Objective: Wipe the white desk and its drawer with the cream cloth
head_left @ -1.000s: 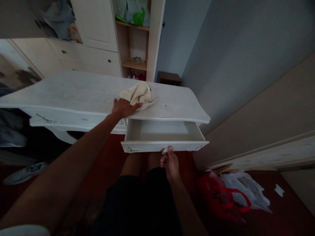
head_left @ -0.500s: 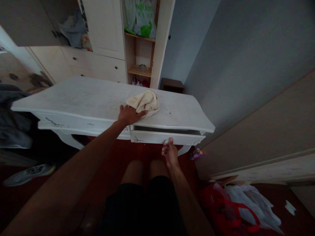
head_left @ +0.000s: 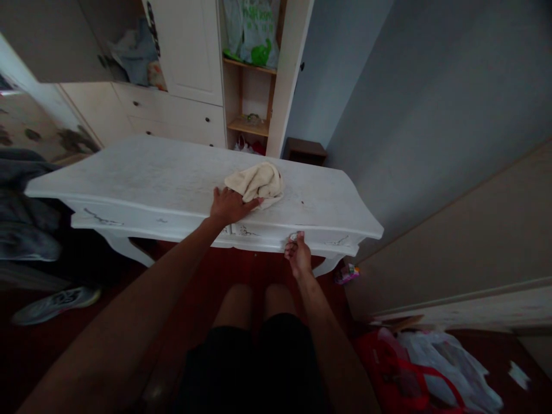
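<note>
A white table [head_left: 172, 167] with carved drawer fronts stands before me. My left hand [head_left: 230, 205] lies on its top near the front edge, fingers spread, touching the side of a crumpled cream cloth [head_left: 261, 183]. At the right-hand drawer [head_left: 276, 234], my right hand [head_left: 298, 254] is closed on the small drawer knob [head_left: 294, 237], thumb on top. That drawer sits flush with the table front. Faint grey smudges and a small dark spot mark the tabletop.
Behind the table is a white wardrobe [head_left: 194, 63] with open shelves holding a plastic bag [head_left: 259, 34]. A shoe [head_left: 56, 305] lies on the floor at left. A red bag [head_left: 383, 368] and a white plastic bag [head_left: 448, 362] lie at lower right, beside the wall [head_left: 431, 103].
The right-hand drawer was partly pulled out and is now pushed in, my right hand moving forward with its knob. My left hand stays by the cloth. The view has shifted slightly.
</note>
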A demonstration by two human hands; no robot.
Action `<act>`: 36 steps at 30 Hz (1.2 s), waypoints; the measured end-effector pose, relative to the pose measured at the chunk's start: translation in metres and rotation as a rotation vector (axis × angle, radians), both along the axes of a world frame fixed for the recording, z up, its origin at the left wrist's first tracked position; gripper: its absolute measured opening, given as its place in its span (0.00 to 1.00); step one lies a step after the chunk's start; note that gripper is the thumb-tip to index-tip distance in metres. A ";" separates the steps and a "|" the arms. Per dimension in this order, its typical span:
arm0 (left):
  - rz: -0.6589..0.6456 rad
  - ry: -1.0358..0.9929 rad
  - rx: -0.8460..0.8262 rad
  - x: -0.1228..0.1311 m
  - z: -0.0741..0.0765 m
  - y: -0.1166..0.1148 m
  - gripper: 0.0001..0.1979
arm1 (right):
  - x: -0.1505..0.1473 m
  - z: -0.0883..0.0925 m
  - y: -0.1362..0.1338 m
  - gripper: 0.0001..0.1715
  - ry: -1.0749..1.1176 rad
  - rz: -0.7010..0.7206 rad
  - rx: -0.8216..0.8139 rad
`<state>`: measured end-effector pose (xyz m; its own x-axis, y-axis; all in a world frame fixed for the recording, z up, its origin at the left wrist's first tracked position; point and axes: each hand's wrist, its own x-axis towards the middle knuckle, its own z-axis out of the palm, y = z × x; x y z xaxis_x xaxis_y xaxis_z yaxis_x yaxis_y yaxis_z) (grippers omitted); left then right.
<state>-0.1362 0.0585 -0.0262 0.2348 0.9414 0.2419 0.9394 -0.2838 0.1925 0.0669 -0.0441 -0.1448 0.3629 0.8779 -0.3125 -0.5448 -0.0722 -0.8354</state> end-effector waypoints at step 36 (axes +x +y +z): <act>-0.024 -0.069 0.022 -0.002 0.005 -0.006 0.45 | 0.150 0.158 0.039 0.15 -0.871 0.314 0.054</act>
<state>-0.1381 0.0529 -0.0208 0.2392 0.9301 0.2786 0.9172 -0.3107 0.2496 0.2167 -0.0053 0.0128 0.1933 0.9811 0.0032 0.3143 -0.0589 -0.9475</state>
